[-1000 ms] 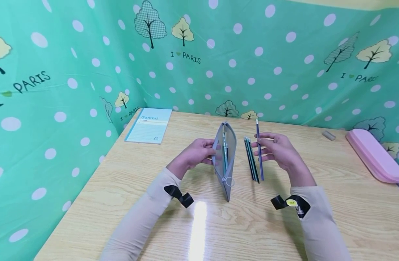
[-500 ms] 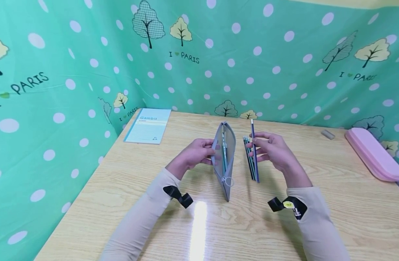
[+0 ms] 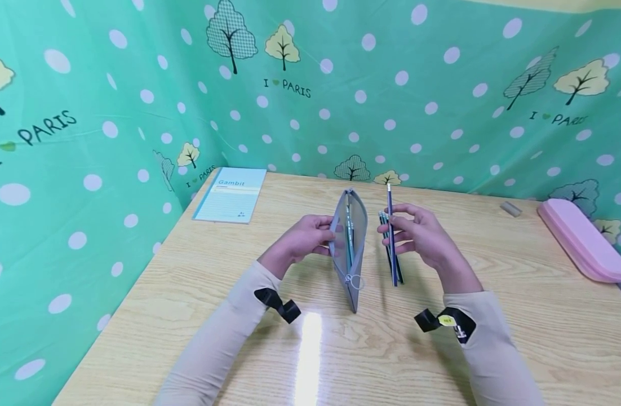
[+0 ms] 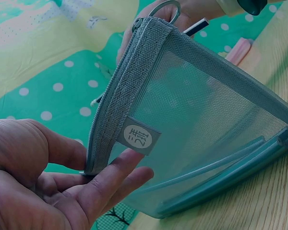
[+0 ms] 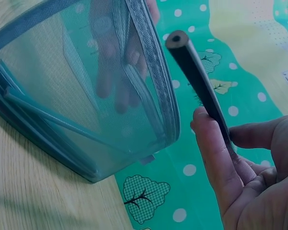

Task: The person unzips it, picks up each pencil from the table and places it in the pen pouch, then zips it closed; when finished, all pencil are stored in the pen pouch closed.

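Observation:
My left hand [image 3: 309, 238] pinches the upper edge of a grey-green mesh zipper pouch [image 3: 360, 228], which stands upright with its mouth unzipped and apart. Inside it, in the left wrist view, long teal pencils or pens [image 4: 221, 177] lie along the bottom. My right hand [image 3: 424, 235] pinches a dark blue pencil [image 3: 393, 256] between thumb and fingers, just right of the pouch and apart from it. Its unsharpened end [image 5: 177, 40] points toward the right wrist camera. Several dark green pencils [image 3: 382, 219] lie on the table beneath it, partly hidden by the right hand.
A pink pencil case [image 3: 584, 239] lies at the far right of the wooden table [image 3: 189, 316], with a small grey eraser-like block [image 3: 510, 209] near it. A light blue notebook [image 3: 229, 195] is at the back left. Behind hangs a green dotted curtain [image 3: 310, 141].
My right hand has carried the blue pencil leftward, closer to the pouch and over the pencils on the table. The left hand and the pouch have stayed put.

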A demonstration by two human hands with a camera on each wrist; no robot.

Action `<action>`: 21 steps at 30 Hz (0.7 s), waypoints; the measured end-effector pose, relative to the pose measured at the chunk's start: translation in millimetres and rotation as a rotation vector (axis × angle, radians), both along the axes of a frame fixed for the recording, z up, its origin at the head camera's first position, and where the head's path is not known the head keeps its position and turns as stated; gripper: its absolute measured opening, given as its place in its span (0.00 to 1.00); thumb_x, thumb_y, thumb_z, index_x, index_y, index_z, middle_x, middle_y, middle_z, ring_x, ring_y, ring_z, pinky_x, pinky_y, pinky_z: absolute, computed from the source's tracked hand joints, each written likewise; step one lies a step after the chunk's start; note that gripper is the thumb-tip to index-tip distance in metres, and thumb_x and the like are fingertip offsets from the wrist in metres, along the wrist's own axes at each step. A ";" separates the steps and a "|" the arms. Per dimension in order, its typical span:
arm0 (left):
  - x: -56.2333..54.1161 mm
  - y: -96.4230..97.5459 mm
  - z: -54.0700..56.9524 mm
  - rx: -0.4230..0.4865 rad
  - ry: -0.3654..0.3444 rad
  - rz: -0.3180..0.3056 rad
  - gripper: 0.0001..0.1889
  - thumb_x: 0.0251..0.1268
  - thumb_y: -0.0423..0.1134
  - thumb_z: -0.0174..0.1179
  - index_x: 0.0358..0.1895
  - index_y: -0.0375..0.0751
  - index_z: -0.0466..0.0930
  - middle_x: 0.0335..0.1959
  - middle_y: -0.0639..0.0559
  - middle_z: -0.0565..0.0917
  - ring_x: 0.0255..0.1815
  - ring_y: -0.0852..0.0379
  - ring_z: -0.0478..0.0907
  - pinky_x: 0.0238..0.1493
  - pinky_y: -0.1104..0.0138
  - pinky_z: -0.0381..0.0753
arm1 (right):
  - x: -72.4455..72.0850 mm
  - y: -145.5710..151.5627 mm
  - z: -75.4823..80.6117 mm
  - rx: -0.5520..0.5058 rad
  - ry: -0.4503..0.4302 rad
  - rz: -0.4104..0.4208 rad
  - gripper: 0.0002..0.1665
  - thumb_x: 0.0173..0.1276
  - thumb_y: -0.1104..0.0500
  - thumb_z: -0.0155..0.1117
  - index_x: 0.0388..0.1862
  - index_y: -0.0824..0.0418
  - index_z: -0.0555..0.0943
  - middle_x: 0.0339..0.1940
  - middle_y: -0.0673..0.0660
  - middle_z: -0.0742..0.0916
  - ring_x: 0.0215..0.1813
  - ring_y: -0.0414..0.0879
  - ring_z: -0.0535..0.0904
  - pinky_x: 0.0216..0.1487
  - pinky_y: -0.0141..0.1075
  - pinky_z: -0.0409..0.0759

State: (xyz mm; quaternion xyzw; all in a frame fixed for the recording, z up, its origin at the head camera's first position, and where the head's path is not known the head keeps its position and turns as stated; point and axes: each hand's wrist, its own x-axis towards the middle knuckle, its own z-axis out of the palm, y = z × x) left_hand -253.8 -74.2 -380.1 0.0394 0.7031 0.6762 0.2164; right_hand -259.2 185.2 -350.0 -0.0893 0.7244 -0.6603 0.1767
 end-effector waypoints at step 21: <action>-0.6 -3.1 -0.1 0.007 -0.004 -0.011 0.28 0.76 0.23 0.50 0.77 0.28 0.63 0.69 0.32 0.77 0.58 0.38 0.83 0.54 0.57 0.90 | 2.2 -16.2 -3.4 0.008 0.013 -0.025 0.21 0.83 0.61 0.49 0.69 0.69 0.68 0.36 0.49 0.91 0.33 0.41 0.89 0.31 0.32 0.90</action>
